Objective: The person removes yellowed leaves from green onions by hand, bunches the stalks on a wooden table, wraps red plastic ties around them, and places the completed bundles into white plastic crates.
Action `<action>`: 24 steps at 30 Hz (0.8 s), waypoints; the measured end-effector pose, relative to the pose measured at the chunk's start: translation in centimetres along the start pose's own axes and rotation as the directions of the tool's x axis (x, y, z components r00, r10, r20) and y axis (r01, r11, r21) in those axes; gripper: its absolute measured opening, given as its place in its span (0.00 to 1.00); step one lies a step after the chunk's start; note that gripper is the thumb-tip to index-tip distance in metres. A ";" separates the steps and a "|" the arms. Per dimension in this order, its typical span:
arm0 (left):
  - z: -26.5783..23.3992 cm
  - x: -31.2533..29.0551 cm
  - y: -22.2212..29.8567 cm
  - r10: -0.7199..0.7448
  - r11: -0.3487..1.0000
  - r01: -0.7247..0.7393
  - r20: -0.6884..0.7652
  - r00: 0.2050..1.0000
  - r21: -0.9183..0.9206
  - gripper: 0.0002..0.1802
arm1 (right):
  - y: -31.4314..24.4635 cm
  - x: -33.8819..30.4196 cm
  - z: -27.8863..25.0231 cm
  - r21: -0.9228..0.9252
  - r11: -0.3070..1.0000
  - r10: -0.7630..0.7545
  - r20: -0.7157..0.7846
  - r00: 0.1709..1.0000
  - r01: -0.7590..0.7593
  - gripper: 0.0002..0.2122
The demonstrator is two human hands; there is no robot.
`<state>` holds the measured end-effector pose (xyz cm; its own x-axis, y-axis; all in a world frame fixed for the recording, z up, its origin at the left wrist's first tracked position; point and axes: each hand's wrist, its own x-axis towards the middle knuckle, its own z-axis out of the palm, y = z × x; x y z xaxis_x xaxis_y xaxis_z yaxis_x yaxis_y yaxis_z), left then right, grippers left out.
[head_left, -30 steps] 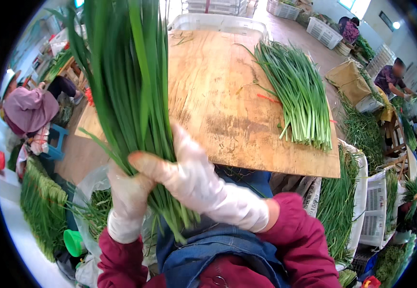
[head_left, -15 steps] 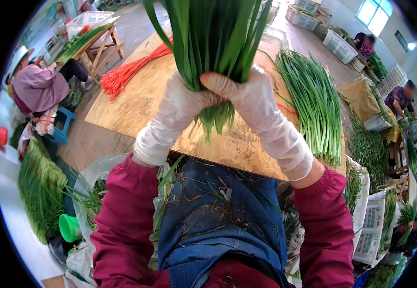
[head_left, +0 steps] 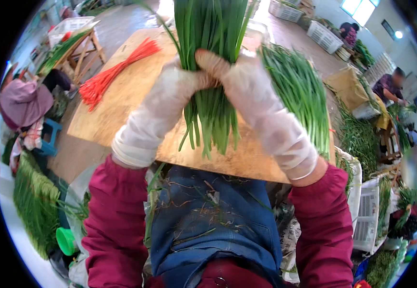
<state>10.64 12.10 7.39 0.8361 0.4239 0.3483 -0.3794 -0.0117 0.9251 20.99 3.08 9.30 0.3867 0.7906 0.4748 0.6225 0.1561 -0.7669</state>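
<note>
Your left hand and right hand are clamping a green bunch over the table; red strips lying along its left edge.

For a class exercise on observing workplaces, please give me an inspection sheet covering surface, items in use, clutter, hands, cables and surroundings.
Surface: wooden board, with darker marks.
Job's things: bunch of long green leaves, held up over the board; green pile on the board's right side; red strips on its left.
Clutter: plant scraps on the blue apron.
Hands: left hand and right hand, in whitish gloves, both closed around the bunch.
Cables: nothing seen.
Surroundings: white crate on the floor, far right; blue stool and green container at left; other people on both sides.
</note>
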 end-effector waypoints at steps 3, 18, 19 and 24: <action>1.6 3.6 1.0 -0.015 0.989 -0.020 0.241 0.970 0.144 0.14 | -1.6 1.4 -5.4 -0.096 0.977 0.191 -0.017 0.981 -0.192 0.19; 18.4 15.2 -13.1 -0.174 0.971 0.150 0.120 0.977 0.184 0.37 | 10.0 -3.2 -19.9 0.427 0.768 0.614 -0.280 0.738 -0.477 0.18; 18.7 15.5 -14.0 -0.136 0.959 0.133 -0.003 0.991 0.251 0.39 | 10.3 -3.3 -19.8 0.427 0.748 0.640 -0.261 0.723 -0.508 0.18; 20.1 14.4 -14.8 -0.121 0.777 0.229 -0.218 0.968 0.587 0.33 | 16.5 -4.0 -20.7 0.392 0.707 0.704 -0.303 0.642 -0.589 0.17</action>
<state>36.27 0.16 1.75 0.7692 0.6094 0.1925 0.1292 -0.4432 0.8871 43.83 -9.81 3.70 0.8929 0.4380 -0.1039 -0.0549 -0.1232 -0.9909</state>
